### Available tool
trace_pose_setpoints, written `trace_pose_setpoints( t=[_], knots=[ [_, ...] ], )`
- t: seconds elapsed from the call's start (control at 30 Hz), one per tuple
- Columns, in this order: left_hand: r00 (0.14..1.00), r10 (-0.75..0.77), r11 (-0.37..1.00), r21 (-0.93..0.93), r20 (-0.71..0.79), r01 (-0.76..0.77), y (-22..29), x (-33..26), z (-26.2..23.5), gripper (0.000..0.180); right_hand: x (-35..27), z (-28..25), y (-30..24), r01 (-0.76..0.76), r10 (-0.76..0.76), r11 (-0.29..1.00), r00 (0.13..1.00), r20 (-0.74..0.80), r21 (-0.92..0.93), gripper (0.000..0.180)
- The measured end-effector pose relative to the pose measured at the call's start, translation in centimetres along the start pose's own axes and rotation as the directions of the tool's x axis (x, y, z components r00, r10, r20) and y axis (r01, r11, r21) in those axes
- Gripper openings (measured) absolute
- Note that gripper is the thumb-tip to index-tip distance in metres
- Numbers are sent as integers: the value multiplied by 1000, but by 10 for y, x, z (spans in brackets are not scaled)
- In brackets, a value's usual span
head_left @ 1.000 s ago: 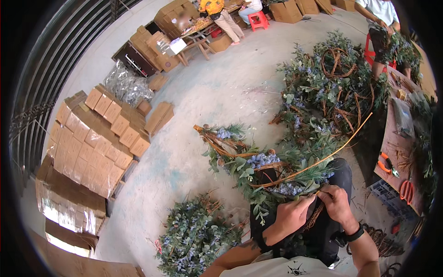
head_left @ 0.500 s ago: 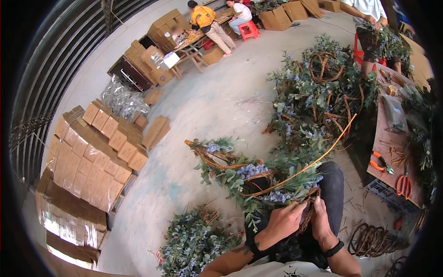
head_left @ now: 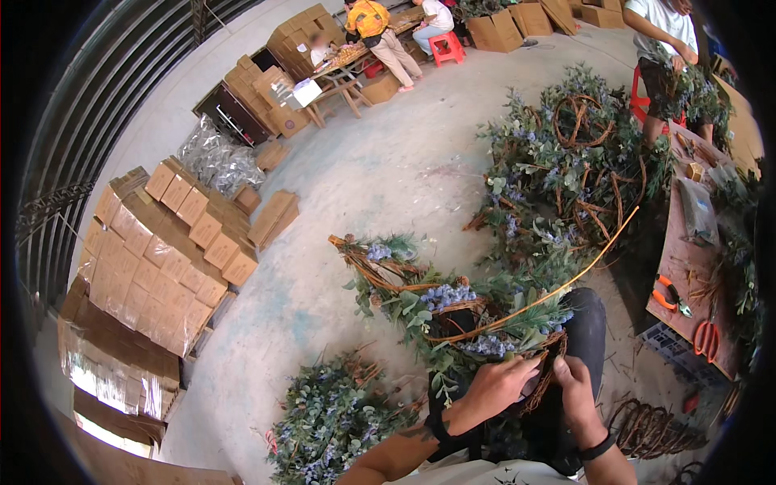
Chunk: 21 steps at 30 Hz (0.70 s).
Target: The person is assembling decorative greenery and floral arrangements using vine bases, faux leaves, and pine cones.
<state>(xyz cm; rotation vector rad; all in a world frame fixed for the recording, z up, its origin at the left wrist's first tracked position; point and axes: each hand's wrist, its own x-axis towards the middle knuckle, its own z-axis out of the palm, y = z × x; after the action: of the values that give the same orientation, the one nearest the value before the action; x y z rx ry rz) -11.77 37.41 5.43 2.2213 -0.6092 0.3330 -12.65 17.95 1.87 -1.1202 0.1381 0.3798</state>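
Across my lap lies a twig wreath (head_left: 449, 297) with green leaves, pine sprigs, small cones and blue flower clusters. My left hand (head_left: 503, 383) is closed on its near end, fingers pinched at the brown vines. Close beside it, my right hand (head_left: 577, 394) grips the twisted vine band (head_left: 546, 376) with the thumb on top. The exact hold of the fingertips is partly hidden. A long yellowish cane (head_left: 566, 284) sticks out of the wreath toward the upper right, its tip free.
At right, a low table (head_left: 675, 242) bears orange-handled pliers (head_left: 671, 296) and red-handled cutters (head_left: 706, 339). Flowered wreaths are heaped ahead (head_left: 558, 137) and at lower left (head_left: 335, 424). Bare vine rings (head_left: 653, 427) lie by my right arm. Cartons (head_left: 153, 275) stand left; a co-worker (head_left: 667, 48) sits beyond.
My right hand has slid slightly down and away from the left hand, baring more vine between them. The left hand keeps its place on the wreath. The whole view has shifted a little.
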Motion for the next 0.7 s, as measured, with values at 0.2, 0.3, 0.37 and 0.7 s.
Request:
trace_pose_setpoints(
  t=[0.2,0.3,0.37,0.7],
  knots=[
    [987,-103,990,80,-121,113,-2,-8,17,13,0,21,-59,527,-367,184,820,439,-830,31],
    [983,-123,977,158,-136,144,2,-1,15,14,19,11,-71,579,-222,-21,792,568,-815,31],
    [983,-116,976,168,-139,139,8,2,15,15,23,13,-82,571,-185,-18,805,564,-821,30],
    [997,53,963,268,-55,-36,12,17,10,34,52,4,-16,133,-139,990,968,-211,-41,12]
  ],
)
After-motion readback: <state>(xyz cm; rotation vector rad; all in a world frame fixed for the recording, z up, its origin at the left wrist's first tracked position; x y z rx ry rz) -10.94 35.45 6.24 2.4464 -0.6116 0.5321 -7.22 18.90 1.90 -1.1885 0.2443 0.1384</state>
